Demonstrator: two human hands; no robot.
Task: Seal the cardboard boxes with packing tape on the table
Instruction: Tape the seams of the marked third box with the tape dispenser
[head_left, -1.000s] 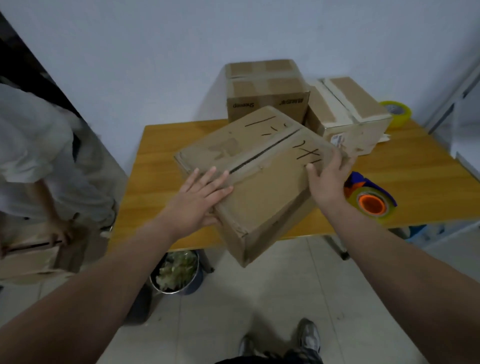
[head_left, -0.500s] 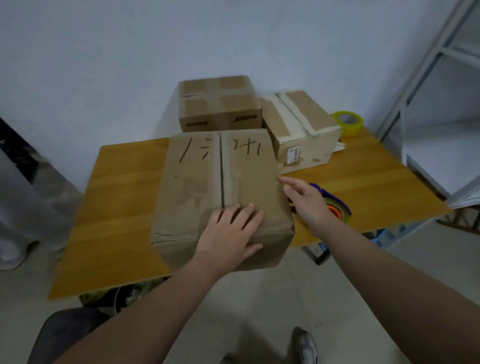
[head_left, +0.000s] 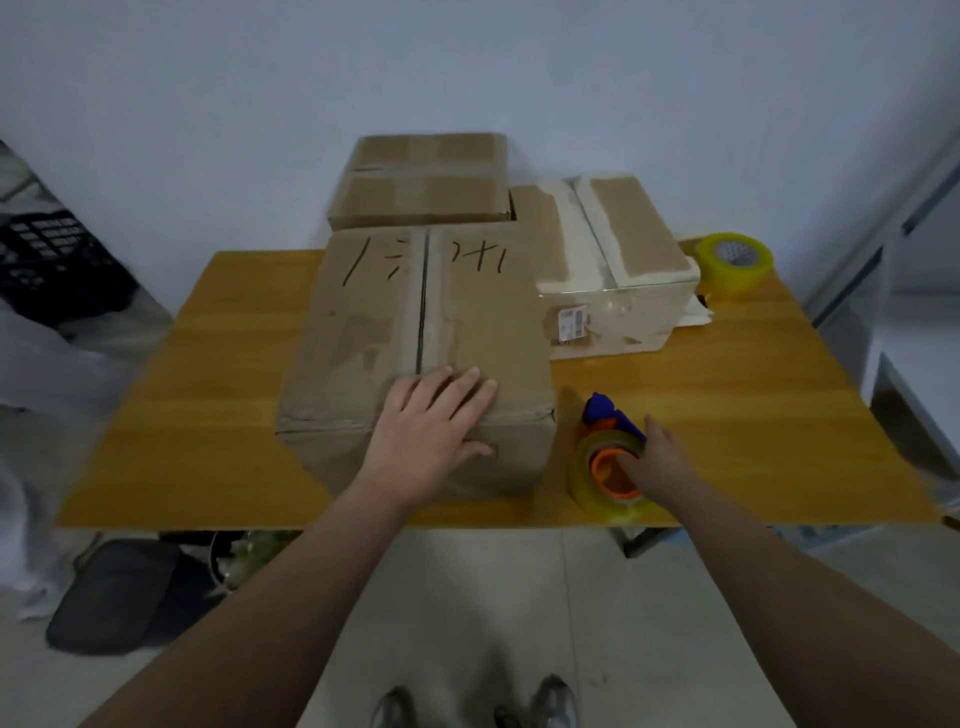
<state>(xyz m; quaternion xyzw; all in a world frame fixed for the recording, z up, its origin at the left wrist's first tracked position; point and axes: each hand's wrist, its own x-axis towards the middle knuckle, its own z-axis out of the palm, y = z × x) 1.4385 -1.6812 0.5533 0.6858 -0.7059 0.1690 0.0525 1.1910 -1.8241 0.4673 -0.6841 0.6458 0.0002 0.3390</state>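
A brown cardboard box (head_left: 363, 332) with black marker strokes and an untaped centre seam lies on the wooden table (head_left: 727, 395) near the front edge. My left hand (head_left: 434, 431) rests flat on the box's near top edge, fingers straight. To the right stands a tape dispenser (head_left: 602, 457) with an orange core, a blue handle and a clear tape roll. My right hand (head_left: 657, 460) reaches into it, fingers curled over the roll and core.
Two more boxes sit behind: a brown box (head_left: 426, 182) at the back and a white-taped box (head_left: 613, 280) at the right. A spare yellowish tape roll (head_left: 733, 262) stands at the far right. A black crate (head_left: 47, 254) is left; a metal shelf (head_left: 893, 218) is right.
The box was turned square and set flat on the table. My right hand left the box's side and moved onto the tape dispenser. My left hand stays on the box.
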